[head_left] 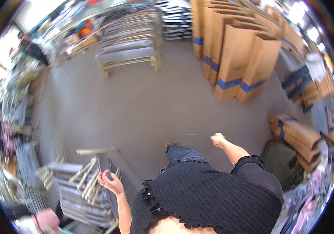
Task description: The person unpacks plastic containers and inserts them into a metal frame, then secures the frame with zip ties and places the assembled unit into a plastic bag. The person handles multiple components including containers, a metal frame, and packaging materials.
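Observation:
My left hand (110, 183) is open, palm partly up and fingers loosely spread, with nothing in it. Just beside and below it lies a stack of beige-framed folding pieces with grey panels (83, 197); I cannot tell whether the hand touches them. My right hand (217, 139) is held out ahead of my body, over the floor, with its fingers curled closed. A thin pale line (190, 135) shows close to its left, perhaps a thread or thin strip. Whether the fingers grip it is too small to tell.
Tall open cardboard boxes with blue bands (248, 66) stand ahead to the right. A row of beige-framed grey pieces (130, 50) is ahead. More cartons (295, 134) lie at the right near a dark rounded thing (282, 163). People stand far left (34, 48) and far right (305, 78).

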A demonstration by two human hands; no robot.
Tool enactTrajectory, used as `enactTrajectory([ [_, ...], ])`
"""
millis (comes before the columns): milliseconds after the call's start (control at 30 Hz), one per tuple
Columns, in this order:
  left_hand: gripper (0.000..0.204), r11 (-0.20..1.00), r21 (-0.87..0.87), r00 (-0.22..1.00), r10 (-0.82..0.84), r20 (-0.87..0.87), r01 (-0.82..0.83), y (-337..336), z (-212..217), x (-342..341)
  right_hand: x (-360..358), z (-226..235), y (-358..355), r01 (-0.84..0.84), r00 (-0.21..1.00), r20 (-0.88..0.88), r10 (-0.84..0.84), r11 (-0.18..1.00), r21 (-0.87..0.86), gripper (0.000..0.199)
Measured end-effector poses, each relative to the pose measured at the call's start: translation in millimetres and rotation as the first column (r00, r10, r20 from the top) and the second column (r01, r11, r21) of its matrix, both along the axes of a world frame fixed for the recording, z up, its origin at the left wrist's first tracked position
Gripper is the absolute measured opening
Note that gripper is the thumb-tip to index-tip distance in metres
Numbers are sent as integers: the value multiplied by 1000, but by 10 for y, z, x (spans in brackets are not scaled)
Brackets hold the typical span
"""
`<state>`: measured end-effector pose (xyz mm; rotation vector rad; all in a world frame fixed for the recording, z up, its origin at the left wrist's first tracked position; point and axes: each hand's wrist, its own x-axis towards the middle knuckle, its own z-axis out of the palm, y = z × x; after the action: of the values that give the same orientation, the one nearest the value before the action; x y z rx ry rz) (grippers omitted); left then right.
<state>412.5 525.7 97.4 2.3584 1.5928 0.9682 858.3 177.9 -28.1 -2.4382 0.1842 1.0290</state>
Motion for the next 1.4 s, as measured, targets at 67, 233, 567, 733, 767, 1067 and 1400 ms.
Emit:
enactTrajectory([
  [67, 25, 988, -141, 992, -84, -95, 71, 87, -321, 206, 22, 152, 216, 55, 995, -86, -46, 993, 109, 18],
  [233, 23, 849, -527, 949, -143, -280, -28, 259, -952, -16, 72, 461, 671, 125, 984, -158, -87, 961, 248, 23],
  [567, 20, 802, -592, 972, -196, -130, 82, 1785, -1009, 824, -329, 603, 521, 266, 950, -160, -268, 963, -34, 18],
  [733, 22, 756, -622, 965, -261, 1, 205, 2109, -641, 1279, -149, 714, 700, 190, 972, -106, -208, 968, -162, 18],
  [767, 20, 747, -630, 960, -280, -12, 211, 2157, -671, 1241, -40, 719, 804, 196, 977, -58, -206, 970, -144, 18],
  [1067, 20, 686, -727, 983, -162, -92, 44, 2817, -1024, 1436, 709, 631, 2171, -62, 998, 4, 62, 996, -66, 32],
  [1400, 23, 514, -836, 971, -27, -238, -191, 4031, -1578, 2330, 2486, 277, 3666, -267, 963, -78, 258, 950, -164, 32],
])
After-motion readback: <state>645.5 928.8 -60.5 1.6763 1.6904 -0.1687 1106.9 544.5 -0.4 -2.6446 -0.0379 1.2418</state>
